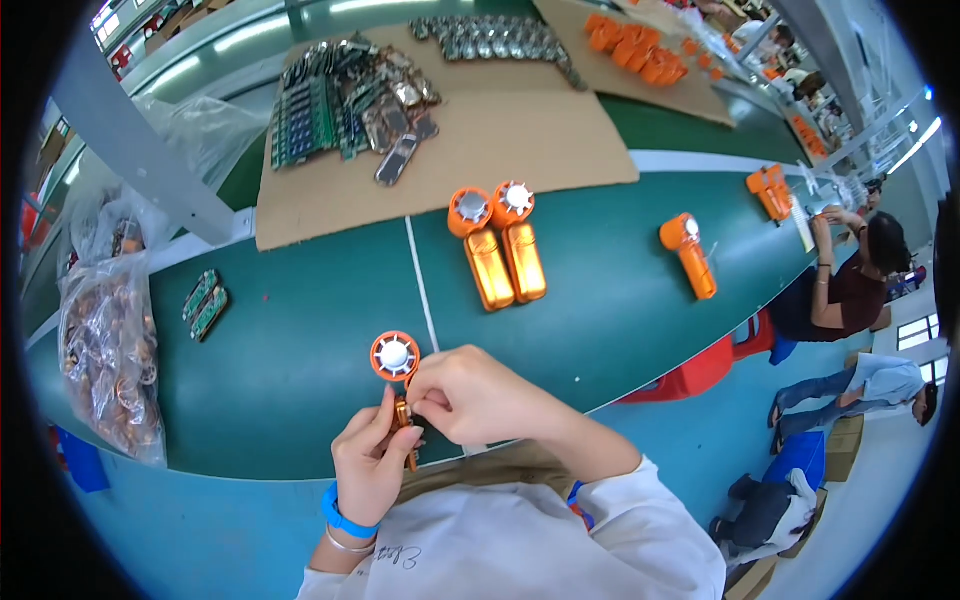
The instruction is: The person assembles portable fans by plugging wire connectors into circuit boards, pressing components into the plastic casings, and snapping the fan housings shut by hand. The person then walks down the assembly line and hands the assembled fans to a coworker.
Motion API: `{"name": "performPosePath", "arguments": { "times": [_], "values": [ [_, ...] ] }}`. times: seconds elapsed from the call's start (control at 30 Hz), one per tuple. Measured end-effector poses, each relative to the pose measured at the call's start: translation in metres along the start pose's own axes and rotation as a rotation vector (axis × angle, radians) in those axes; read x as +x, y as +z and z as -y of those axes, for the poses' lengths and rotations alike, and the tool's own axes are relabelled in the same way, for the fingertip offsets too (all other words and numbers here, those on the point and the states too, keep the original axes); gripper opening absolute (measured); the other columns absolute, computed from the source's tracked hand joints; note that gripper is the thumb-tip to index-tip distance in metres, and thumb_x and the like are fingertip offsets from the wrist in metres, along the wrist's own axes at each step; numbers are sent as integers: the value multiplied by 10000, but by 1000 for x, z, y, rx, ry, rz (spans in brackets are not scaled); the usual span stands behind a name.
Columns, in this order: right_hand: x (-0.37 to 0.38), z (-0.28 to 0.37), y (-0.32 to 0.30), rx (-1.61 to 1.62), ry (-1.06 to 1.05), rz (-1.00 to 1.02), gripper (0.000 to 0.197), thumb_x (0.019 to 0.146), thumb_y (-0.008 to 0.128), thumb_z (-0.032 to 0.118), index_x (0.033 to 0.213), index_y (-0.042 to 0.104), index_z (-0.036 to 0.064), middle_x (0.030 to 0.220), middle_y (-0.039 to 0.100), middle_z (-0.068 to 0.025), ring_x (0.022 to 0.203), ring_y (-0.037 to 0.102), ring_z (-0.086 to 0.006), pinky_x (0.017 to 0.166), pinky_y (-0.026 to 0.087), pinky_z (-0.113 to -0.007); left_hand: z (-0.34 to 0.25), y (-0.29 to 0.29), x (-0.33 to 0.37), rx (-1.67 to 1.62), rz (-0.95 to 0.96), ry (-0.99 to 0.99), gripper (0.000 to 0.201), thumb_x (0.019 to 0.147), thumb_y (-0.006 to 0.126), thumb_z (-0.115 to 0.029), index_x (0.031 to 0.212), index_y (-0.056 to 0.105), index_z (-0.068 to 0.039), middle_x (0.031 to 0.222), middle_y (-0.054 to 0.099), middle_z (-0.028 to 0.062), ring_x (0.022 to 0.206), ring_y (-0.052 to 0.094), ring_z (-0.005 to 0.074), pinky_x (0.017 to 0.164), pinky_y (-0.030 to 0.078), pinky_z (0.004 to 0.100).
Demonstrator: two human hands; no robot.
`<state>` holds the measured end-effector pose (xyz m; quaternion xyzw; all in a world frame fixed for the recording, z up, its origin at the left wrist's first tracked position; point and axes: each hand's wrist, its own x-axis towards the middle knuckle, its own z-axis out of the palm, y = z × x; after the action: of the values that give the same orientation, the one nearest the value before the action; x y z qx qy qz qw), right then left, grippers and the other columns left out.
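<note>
At the table's near edge, my left hand point(368, 455) grips the handle of an orange handheld device, which looks like a small fan. Its round head point(395, 356) has an orange rim and a white spoked centre, and it points away from me. Against the handle, just below the head, the fingers of my right hand point(478, 395) are pinched together. What they pinch, if anything, is hidden behind the fingers. Two similar devices with shiny orange handles point(489, 270) lie side by side beyond my hands.
A cardboard sheet point(520, 140) bears green circuit boards point(305, 115) and metallic parts point(490, 40). Two small boards point(206, 304) lie left, near a clear bag of parts point(112, 360). Another orange device point(690, 256) lies right. A co-worker point(850, 265) sits farther along the green table point(290, 380).
</note>
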<state>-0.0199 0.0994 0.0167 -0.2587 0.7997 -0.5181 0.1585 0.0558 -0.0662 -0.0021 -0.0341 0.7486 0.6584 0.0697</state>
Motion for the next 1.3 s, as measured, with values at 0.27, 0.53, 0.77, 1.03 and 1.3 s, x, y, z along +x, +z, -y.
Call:
{"name": "performPosePath", "arguments": {
  "times": [0.27,0.53,0.77,1.03,1.3],
  "values": [
    [-3,11,-12,10,87,5,133,761,601,140,716,605,14,661,545,-91,622,572,-258,562,446,-357,-3,3,6,-428,54,-141,404,896,478,30,1294,413,51,991,601,132,866,618,191,768,548,334],
    [-45,44,25,-662,-217,-312,518,713,706,340,1105,545,43,884,517,-60,742,559,-173,597,474,-265,-8,4,8,-609,-11,-160,248,864,510,46,1105,456,27,935,595,119,837,610,172,724,543,292],
    [-54,55,51,-1134,-181,-277,468,707,573,104,1158,537,-18,826,559,-60,682,561,-128,585,461,-201,10,3,6,-749,42,-148,142,915,503,-62,1036,455,-4,936,606,104,817,616,160,682,530,267],
    [-36,63,0,-1191,-162,-47,248,734,573,166,863,595,-44,749,609,-109,571,598,-133,404,444,-256,-14,10,8,-569,-29,-92,234,939,481,-133,1113,494,23,915,591,94,802,591,140,703,515,280],
    [-20,51,-41,-361,304,-139,308,847,585,251,835,631,-53,524,566,-123,460,580,-212,467,461,-287,7,18,4,-42,-87,284,294,846,567,32,1138,537,20,957,552,87,828,582,137,750,496,257]
  ]
}}
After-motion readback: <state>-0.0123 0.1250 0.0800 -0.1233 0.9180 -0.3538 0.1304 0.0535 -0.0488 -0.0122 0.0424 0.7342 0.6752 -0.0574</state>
